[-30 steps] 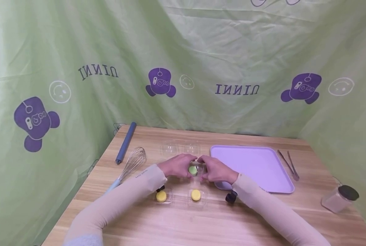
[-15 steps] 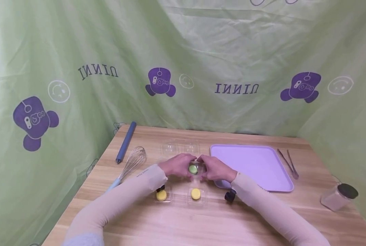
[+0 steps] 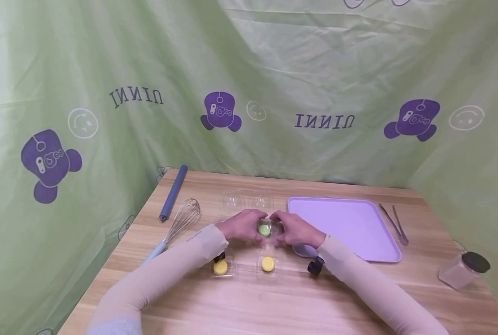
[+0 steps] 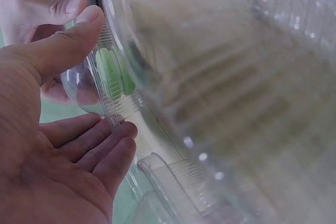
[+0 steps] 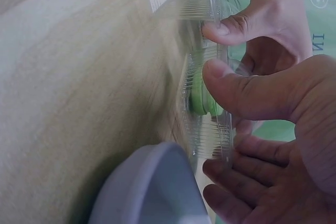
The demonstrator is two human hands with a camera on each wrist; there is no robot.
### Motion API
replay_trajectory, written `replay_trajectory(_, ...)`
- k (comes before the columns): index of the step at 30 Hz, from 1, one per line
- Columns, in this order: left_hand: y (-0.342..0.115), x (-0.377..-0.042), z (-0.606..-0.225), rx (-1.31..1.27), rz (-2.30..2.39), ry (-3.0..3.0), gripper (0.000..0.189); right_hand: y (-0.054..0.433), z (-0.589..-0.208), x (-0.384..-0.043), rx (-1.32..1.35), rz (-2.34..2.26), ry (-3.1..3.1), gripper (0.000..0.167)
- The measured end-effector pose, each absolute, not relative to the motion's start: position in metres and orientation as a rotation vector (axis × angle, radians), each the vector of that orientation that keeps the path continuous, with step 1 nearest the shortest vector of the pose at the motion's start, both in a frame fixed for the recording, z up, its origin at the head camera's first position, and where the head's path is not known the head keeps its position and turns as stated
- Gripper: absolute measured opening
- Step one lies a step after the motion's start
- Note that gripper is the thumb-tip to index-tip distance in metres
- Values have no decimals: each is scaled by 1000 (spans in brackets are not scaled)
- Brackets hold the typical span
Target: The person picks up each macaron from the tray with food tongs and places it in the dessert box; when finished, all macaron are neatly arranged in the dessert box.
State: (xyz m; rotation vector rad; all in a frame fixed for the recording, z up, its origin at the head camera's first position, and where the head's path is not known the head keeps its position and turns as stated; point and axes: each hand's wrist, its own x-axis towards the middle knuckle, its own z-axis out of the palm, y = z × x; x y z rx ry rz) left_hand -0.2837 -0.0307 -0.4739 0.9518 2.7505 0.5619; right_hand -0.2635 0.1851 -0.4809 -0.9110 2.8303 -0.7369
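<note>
A clear plastic box (image 5: 207, 140) with a green macaron (image 3: 264, 230) inside sits mid-table between the two hands. My left hand (image 3: 244, 225) grips its left side, thumb at the near upper edge and fingers along the lower edge in the left wrist view. The right hand (image 3: 296, 230) holds the opposite side the same way, with its thumb (image 5: 226, 80) right over the macaron in the right wrist view. Nearer to me are two more clear boxes, each with a yellow macaron; one yellow macaron (image 3: 267, 264) lies in front of the hands, the other yellow macaron (image 3: 220, 267) by the left wrist.
Behind the hands lie empty clear domed lids (image 3: 246, 201). A purple tray (image 3: 345, 228) is at the right, partly under the right forearm, with tongs (image 3: 394, 224) beyond it and a dark-lidded jar (image 3: 460, 271). At left are a whisk (image 3: 184, 217) and a blue rod (image 3: 173, 193).
</note>
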Motion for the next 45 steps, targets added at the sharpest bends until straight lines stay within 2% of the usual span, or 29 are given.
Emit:
replay_trajectory(15, -30, -287, -474, 887, 572, 2740, 94, 188, -479, -266, -851, -778, 2782, 79)
replay_trajectory(20, -31, -290, -469, 868, 577, 2744, 96, 191, -471, -269, -844, -785, 2810, 76)
replay_trajectory(26, -53, -293, -447, 818, 888, 2713, 98, 195, -449, -275, -799, -978, 2879, 73)
replay_trajectory(32, -101, -321, -403, 695, 1387, 2626, 93, 183, -422, -304, -698, -1709, 2556, 85)
replay_trajectory(35, -121, -341, -389, 664, 1406, 2664, 97, 168, -410, -325, -688, -1916, 2364, 89)
replay_trajectory(41, -138, -373, -401, 589, 1089, 2717, 105, 127, -410, -357, -662, -1776, 2286, 91)
replay_trajectory(45, -139, -377, -418, 554, 907, 2707, 104, 102, -428, -371, -674, -1542, 2346, 91)
